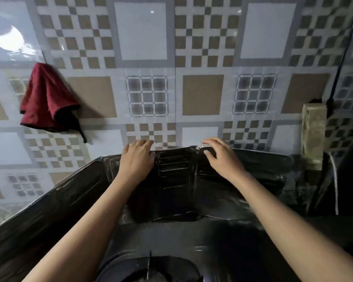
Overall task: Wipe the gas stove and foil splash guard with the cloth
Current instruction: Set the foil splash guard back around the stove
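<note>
Both hands, left hand [138,157] and right hand [220,157], rest open-fingered on the foil splash guard [177,180] top edge, gripping nothing.

Patterned tiled wall [143,31], glare at left

Both hands [138,159] [220,157] on foil guard [177,180] top edge, red cloth [47,100] on wall.

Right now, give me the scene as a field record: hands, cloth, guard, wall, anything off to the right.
left hand: on top edge of the foil splash guard, no cloth in it
right hand: fingers spread over the same edge, empty
foil splash guard: dark, creased, standing against the wall
red cloth: hanging on tiled wall, upper left, untouched
tiled wall: patterned
power strip: right, cable attached
</note>
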`<state>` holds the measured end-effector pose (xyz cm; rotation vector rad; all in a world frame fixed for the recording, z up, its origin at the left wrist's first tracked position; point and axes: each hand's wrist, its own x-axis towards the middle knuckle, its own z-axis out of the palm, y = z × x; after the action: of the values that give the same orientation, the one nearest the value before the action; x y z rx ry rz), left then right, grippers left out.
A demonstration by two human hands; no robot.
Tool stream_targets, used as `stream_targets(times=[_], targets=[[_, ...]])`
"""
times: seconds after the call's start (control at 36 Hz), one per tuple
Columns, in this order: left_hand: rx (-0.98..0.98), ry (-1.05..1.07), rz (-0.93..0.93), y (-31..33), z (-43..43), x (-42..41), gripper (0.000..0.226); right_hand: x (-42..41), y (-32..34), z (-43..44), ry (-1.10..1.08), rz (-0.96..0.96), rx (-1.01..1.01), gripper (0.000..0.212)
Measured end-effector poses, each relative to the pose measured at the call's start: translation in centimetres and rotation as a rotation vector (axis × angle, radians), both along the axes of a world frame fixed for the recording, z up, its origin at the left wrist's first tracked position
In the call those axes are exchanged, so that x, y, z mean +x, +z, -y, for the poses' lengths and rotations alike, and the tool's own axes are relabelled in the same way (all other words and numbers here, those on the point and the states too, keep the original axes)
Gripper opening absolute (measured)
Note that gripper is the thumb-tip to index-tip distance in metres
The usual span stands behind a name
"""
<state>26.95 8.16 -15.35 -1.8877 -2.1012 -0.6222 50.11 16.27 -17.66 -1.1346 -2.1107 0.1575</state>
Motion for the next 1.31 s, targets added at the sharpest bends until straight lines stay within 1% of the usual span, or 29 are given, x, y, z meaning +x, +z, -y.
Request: stream_targets(times=[0.11, 0.28, 0.33, 0.42, 0.64, 0.75, 0.81, 0.92, 0.97, 1.19, 1.31], targets=[[-0.041, 0.013, -0.041, -0.4, -2.7, 0.7, 0.037, 2.7, -1.0, -1.6, -0.132, 0.094, 0.037, 0.034], [-0.068, -0.02, 0.012, -0.7, -3.9, 2.0, 0.029, 4.4, -1.6, -3.1, -0.212, 0.145, 0.062, 0.03], [-0.054, -0.04, 0.039, -0.8, -3.9, 2.4, 0.027, 4.6, -1.6, -3.2, -0.241, 0.129, 0.094, 0.027], [-0.062, -0.065, 0.097, -0.7, -3.7, 3.0, 0.026, 5.2, -1.5, -3.4, -0.276, 0.117, 0.104, 0.028], [-0.056, -0.128, 0.236, -0.5, -3.5, 5.6, 0.024, 7.5, -0.6, -3.9, -0.371, 0.172, 0.107, 0.03], [-0.066, -0.135, 0.28, -0.6, -3.4, 6.5, 0.024, 8.1, -0.6, -3.5, -0.385, 0.172, 0.096, 0.029], [-0.077, -0.135, 0.298, -0.8, -3.4, 6.8, 0.024, 7.9, -0.8, -3.2, -0.353, 0.187, 0.093, 0.029], [-0.071, -0.142, 0.325, -1.0, -3.1, 7.5, 0.023, 6.5, -1.1, -2.7, -0.134, 0.232, 0.039, 0.03], [-0.06, -0.144, 0.333, -1.1, -3.0, 7.7, 0.022, 5.9, -1.2, -2.6, -0.076, 0.254, 0.029, 0.03], [-0.051, -0.157, 0.374, -1.0, -2.7, 7.8, 0.022, 6.0, -1.0, -2.8, -0.015, 0.189, -0.012, 0.02], [-0.056, -0.165, 0.37, -1.1, -2.7, 8.0, 0.023, 6.2, -0.9, -2.8, -0.005, 0.189, -0.005, 0.019]])
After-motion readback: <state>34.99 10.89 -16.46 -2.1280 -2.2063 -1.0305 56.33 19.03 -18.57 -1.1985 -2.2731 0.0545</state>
